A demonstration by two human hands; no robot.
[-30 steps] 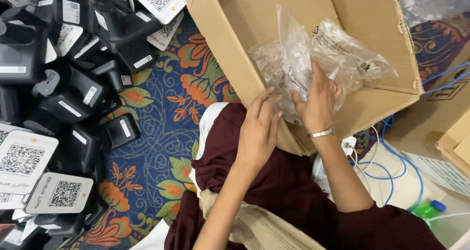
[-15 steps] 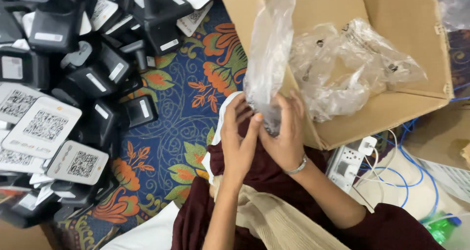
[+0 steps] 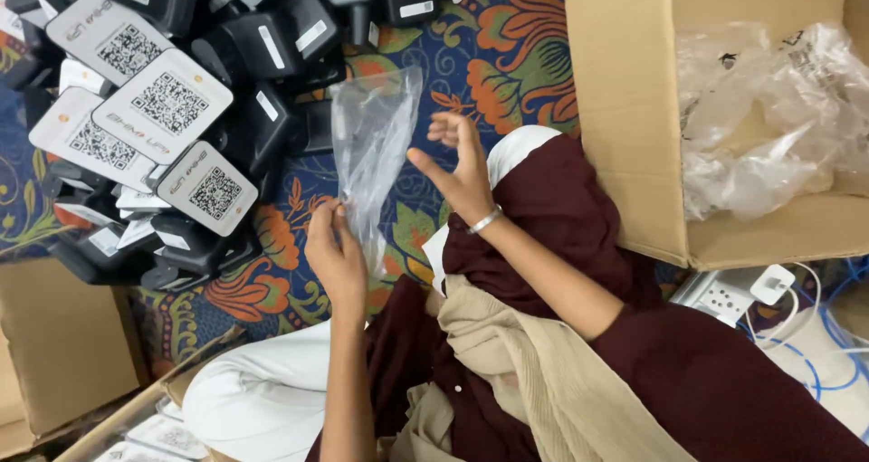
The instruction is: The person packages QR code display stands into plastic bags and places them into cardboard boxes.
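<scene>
While left hand [image 3: 337,249] pinches lower edge of clear crinkly plastic bag [image 3: 369,145], bag hangs upright over patterned carpet [image 3: 471,55]; right hand [image 3: 462,168] spread beside it, not touching.

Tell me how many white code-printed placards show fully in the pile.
4, all at upper left: one topmost, one beneath it, one at the left edge, one lowest. Others may be buried.

The plastic bag [image 3: 371,145] is clear and colourless, and the carpet [image 3: 489,55] shows orange flowers and green leaves on dark blue. The devices [image 3: 262,46] are black, their cards [image 3: 163,104] white with black square codes. The cardboard box [image 3: 625,109] is plain tan, the sleeves [image 3: 706,381] dark maroon, and the scarf [image 3: 543,381] beige.
</scene>
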